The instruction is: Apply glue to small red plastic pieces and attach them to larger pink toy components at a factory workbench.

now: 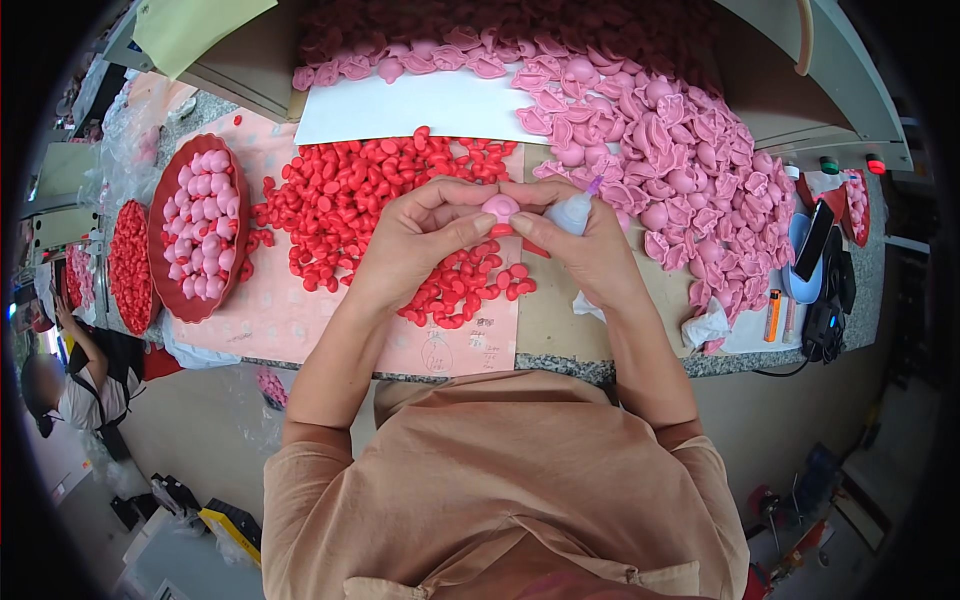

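In the head view we saw a heap of small, glossy red bean-shaped pieces (350,195), our landmark, spread over a pale pink paper sheet (290,325) on a grey speckled worktop (868,285). At the heap's right edge, the left hand (418,232) and right hand (592,250) met around a smooth pink dome-shaped piece (500,207) with a red piece (501,230) at its near side. The left hand was nearly closed, pinching the pair between thumb and fingers. The right hand was partly curled, its thumb against the pair, and it also held a translucent squeeze bottle with a purple nozzle (570,214). Left of the heap we saw a reddish oval tray (178,300) bearing pink-and-red pieces; well to its right lay ruffled pink pieces (690,180).
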Demonstrator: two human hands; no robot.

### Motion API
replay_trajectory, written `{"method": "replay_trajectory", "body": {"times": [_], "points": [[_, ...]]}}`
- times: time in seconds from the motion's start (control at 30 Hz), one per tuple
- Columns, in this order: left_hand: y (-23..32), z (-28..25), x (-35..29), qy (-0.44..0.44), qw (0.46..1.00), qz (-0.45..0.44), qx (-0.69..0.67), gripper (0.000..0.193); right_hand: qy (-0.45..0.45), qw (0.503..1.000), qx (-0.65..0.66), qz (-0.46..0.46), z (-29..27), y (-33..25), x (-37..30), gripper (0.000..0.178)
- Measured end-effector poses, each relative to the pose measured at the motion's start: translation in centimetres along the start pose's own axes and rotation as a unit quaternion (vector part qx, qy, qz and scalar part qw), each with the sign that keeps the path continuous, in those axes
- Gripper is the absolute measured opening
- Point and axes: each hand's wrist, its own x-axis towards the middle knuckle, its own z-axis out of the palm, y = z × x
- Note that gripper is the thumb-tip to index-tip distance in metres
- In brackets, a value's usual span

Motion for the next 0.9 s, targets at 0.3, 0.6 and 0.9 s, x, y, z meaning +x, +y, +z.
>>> {"method": "replay_trajectory", "body": {"times": [0.3,0.6,0.9], "points": [[-0.4,0.0,0.2,0.015,1.0,-0.016,-0.007,0.026,0.014,0.999,0.034,0.009,0.0,0.5,0.2,0.028],[-0.8,1.0,0.3,0.001,0.997,0.008,-0.071,0.028,0.013,0.996,0.087,0.023,0.3,0.6,0.2,0.028],[-1.1,0.4,0.4,-0.067,0.991,-0.054,-0.104,0.031,0.016,0.997,0.066,0.032,0.1,0.8,0.2,0.028]]}}
